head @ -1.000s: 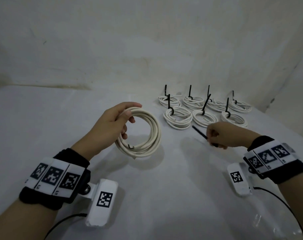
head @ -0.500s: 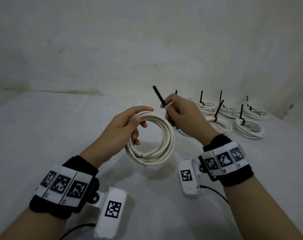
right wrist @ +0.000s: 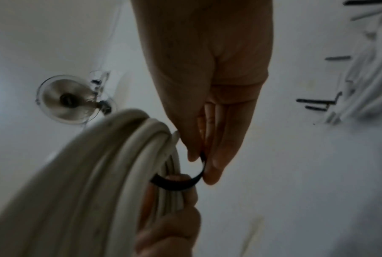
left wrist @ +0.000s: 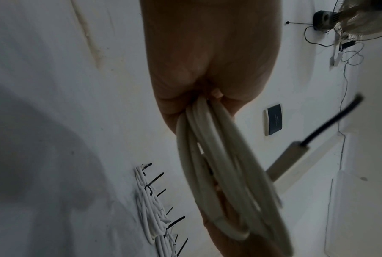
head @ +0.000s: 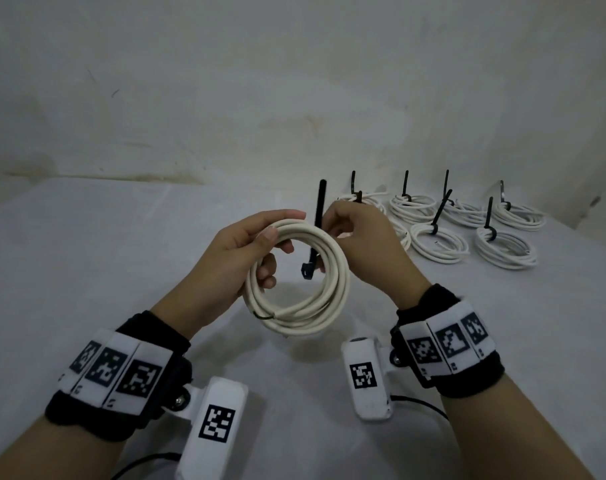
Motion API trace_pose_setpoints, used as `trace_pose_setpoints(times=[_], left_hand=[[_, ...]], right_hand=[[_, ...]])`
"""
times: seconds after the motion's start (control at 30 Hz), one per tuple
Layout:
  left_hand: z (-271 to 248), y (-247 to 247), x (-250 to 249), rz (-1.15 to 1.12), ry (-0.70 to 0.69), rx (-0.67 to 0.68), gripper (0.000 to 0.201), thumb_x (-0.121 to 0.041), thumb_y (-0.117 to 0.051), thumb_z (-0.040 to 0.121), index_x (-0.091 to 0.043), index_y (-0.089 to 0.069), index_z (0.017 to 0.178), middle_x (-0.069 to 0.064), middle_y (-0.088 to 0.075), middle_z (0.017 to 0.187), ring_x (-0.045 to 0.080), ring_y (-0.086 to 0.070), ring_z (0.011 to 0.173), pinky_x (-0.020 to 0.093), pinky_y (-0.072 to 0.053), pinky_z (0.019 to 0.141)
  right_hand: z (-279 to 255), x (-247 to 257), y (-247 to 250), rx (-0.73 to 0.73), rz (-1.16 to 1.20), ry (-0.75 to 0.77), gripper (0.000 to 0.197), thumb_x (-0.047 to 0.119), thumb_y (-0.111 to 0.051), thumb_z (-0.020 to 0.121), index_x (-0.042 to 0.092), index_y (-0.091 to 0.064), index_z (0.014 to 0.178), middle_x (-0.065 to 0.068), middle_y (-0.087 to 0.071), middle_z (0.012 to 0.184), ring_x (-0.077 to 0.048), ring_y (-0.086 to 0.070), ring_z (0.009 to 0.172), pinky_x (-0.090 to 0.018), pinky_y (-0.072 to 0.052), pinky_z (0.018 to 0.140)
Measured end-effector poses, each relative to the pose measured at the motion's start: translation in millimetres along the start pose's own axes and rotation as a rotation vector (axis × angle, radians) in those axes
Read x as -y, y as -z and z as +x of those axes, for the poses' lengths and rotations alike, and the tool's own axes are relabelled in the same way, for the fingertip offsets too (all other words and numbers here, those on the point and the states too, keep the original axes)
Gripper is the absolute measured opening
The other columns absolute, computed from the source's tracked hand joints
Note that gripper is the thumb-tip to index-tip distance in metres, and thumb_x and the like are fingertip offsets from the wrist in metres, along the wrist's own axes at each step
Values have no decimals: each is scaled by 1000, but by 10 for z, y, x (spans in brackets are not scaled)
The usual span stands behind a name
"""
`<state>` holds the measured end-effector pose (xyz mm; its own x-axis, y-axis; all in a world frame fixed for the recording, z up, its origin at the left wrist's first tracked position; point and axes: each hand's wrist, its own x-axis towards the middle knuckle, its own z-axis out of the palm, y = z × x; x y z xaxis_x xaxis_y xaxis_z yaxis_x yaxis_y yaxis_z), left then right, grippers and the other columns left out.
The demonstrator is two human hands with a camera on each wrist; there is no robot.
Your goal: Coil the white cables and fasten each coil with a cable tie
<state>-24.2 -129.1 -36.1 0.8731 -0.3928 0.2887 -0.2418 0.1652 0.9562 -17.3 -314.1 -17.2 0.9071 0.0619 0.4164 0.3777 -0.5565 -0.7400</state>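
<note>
The left hand [head: 239, 258] is closed around the upper left arc of the white cable coil [head: 296, 282], thumb over the top strands and fingers curled through the ring from behind. The right hand [head: 360, 247] pinches a black cable tie [head: 316, 233] between thumb and fingertips at the coil's upper right edge. From the right wrist view the tie bends in a curve around the strands just below the pinching fingertips [right wrist: 209, 170].

The coil is held upright in the air above the table [head: 86, 271], between both hands, near the middle of the scene. It is off-white, made of several round turns lying close together, with a loose cut end and a short dark wire tip showing at its lower left. The tie's tail stands nearly straight up above the coil; its head hangs inside the ring.

To the far right, well apart from the hands, lie the finished coils [head: 467, 223] in two rows, flat on the table, each bound with a black tie whose tail sticks up. The table's far edge meets the wall [head: 294, 81] just behind them. The left and near parts of the table surface show bare white, with only the wrist cameras and their cords hanging below the forearms.
</note>
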Motion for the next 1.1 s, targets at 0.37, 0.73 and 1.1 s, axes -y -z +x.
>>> trace_pose_setpoints(times=[0.37,0.73,1.1], left_hand=[[-24,-64,-35,97,42,1,34,-17,-44,98,-35,-72,98,-3,-54,71,9,-30,46,18,-31,42],[-72,-122,-115,176,-16,-22,32,-30,-63,72,-17,-70,100,-8,-58,50,3,-35,38,16,-26,39],[-85,-139,-159,136,-12,-41,32,-32,-63,69,-14,-69,93,-7,-51,42,5,-28,37,17,-20,40]], right_hand=[[-114,130,-33,153,713,-432,4,2,-60,90,0,-57,93,-11,-68,61,-17,-66,50,-22,-52,47],[-172,239,-127,167,690,-396,6,-6,-57,88,-2,-56,91,-9,-64,55,-18,-64,48,-22,-51,47],[-214,266,-144,81,715,-349,4,2,-57,92,-1,-57,95,-8,-65,56,-18,-63,48,-22,-50,47]])
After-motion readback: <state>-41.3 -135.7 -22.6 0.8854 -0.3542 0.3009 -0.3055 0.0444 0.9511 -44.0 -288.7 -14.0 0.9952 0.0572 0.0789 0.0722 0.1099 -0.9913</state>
